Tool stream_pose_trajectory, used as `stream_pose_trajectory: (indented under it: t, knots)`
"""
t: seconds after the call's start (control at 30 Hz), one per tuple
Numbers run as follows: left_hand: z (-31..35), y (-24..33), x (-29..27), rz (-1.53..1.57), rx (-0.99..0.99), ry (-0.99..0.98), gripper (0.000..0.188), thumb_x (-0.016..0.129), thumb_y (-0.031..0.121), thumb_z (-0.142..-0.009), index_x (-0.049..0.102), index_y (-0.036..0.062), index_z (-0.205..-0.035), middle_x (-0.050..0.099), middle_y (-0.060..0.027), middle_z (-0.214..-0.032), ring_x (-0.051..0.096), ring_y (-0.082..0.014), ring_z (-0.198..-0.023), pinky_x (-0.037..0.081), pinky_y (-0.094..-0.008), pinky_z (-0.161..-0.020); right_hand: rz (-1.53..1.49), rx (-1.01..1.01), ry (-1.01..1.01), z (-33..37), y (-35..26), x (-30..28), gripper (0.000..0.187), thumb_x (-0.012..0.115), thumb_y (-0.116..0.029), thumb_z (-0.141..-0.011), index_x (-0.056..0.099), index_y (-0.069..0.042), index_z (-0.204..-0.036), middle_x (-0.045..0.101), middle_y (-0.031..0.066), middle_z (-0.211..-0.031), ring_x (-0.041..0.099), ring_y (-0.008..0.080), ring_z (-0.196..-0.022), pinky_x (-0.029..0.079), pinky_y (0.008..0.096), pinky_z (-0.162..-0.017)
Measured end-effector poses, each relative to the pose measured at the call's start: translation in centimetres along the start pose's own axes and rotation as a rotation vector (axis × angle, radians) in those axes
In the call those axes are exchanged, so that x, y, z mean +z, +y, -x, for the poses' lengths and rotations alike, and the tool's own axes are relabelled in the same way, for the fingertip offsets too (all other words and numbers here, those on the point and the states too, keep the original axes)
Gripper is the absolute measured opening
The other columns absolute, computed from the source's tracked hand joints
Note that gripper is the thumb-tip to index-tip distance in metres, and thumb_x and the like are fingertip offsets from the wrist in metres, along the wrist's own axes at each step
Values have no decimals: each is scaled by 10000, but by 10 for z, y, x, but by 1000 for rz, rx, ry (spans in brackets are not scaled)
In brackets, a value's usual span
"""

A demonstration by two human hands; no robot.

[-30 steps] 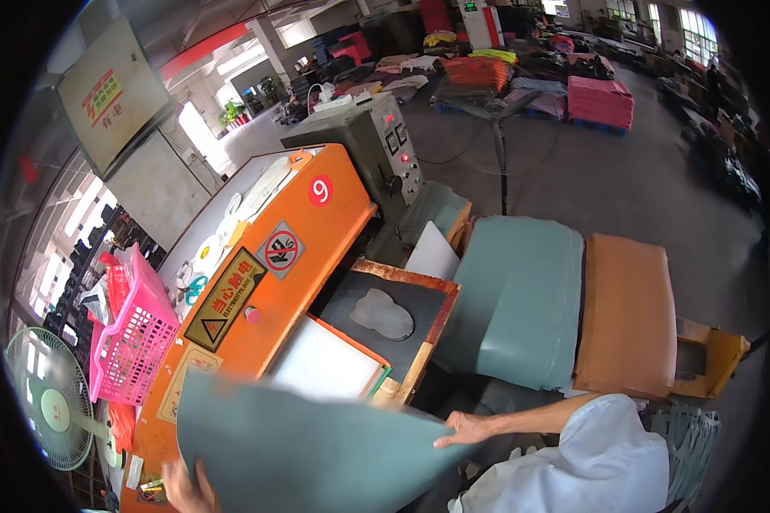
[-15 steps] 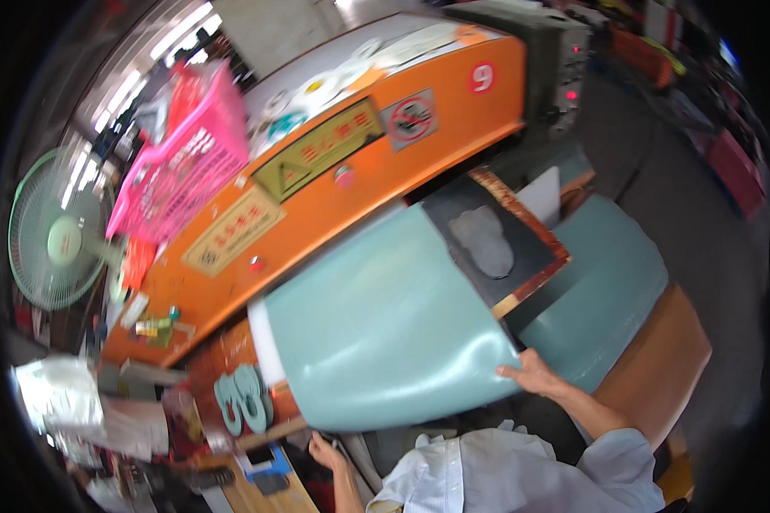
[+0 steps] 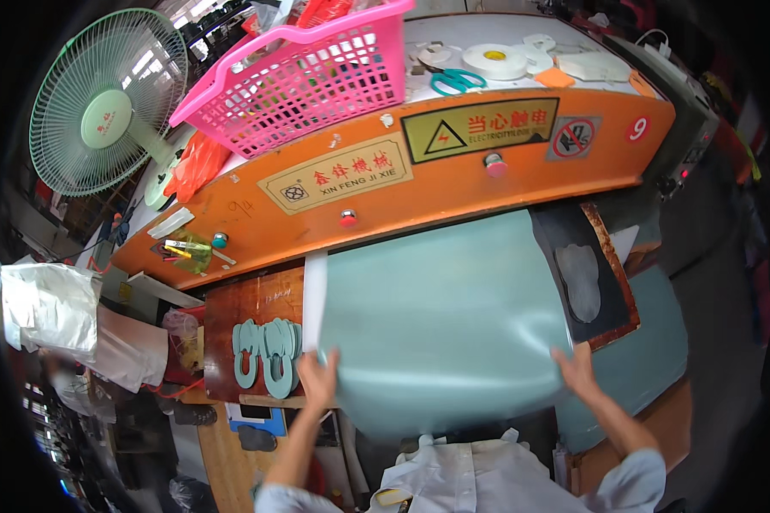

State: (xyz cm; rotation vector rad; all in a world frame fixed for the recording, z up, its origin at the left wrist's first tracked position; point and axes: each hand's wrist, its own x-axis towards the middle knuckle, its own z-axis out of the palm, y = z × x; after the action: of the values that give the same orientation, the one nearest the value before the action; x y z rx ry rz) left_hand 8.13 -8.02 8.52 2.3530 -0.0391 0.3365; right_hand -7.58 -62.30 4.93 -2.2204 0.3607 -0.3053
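A large glossy grey-green sheet (image 3: pixel 445 316) lies partly under the orange press machine (image 3: pixel 453 184), its near part bowing toward me. My left hand (image 3: pixel 318 378) is closed at its left edge, beside a white board strip (image 3: pixel 314 295). At the right edge, my right hand (image 3: pixel 577 372) pinches the sheet near its corner. Just beyond that hand is a black pad (image 3: pixel 595 325) with a worn reddish-brown border, carrying a grey sole-shaped piece (image 3: pixel 578 278). Left of the sheet, pale green looped cutouts (image 3: pixel 280 359) lie stacked on a reddish-brown board (image 3: pixel 222 316).
Another green sheet (image 3: pixel 629 368) hangs at the right over a brown panel (image 3: pixel 659 427). On top of the press are a pink basket (image 3: pixel 304 85), teal-handled scissors (image 3: pixel 458 82) and tape rolls (image 3: pixel 494 61). A green fan (image 3: pixel 107 120) stands far left. Red buttons (image 3: pixel 348 218) sit on the press front.
My left hand has come up from below the sheet to its left edge. My right hand stays at the right edge. The view has turned, and the sheet now sits squarer before me.
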Motion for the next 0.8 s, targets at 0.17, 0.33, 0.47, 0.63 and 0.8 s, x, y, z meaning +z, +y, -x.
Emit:
stream_pose_trajectory:
  t: [0.17, 0.33, 0.47, 0.63, 0.8]
  knots:
    - [-180, -10, 16, 259, -187, -153, 517, 746, 402, -975, 679, -82, -808, 683, -94, -701, 596, -154, -636, 482, -405, -554, -137, 124, 30, -180, -45, 28, 441, 754, -343, -978, 681, 82, -885, 591, 137, -691, 543, 171, -667, 477, 441, -614]
    - [-35, -80, -20, 271, -399, -341, 453, 737, 333, -1007, 721, -76, -814, 632, -25, -645, 512, -79, -584, 423, -328, -506, 104, 313, -44, -57, -27, 42, 396, 741, -237, -981, 609, 76, -778, 482, 24, -622, 415, 84, -647, 376, 392, -539]
    - [-12, -80, -19, 356, -355, -281, 332, 713, 239, -1017, 747, -87, -966, 656, -70, -668, 524, -78, -629, 444, -324, -556, 17, 149, 197, -16, -41, 60, 302, 696, -165, -991, 617, 74, -823, 516, 181, -635, 466, 185, -589, 399, 409, -570]
    - [-152, -49, 2, -15, 54, -168, 301, 707, 208, -991, 678, -78, -902, 579, -190, -626, 508, -201, -556, 413, -437, -555, 103, 8, 290, -141, -93, 71, 272, 649, -215, -1004, 666, 56, -988, 671, 270, -834, 669, 435, -764, 506, 460, -711]
    - [-147, -59, 7, -253, 49, -223, 379, 680, 224, -1020, 601, -67, -791, 590, -238, -623, 576, -280, -522, 429, -465, -542, 358, 162, 165, -155, -81, 77, 428, 614, -376, -1038, 705, 40, -995, 715, 287, -869, 696, 492, -874, 522, 568, -777]
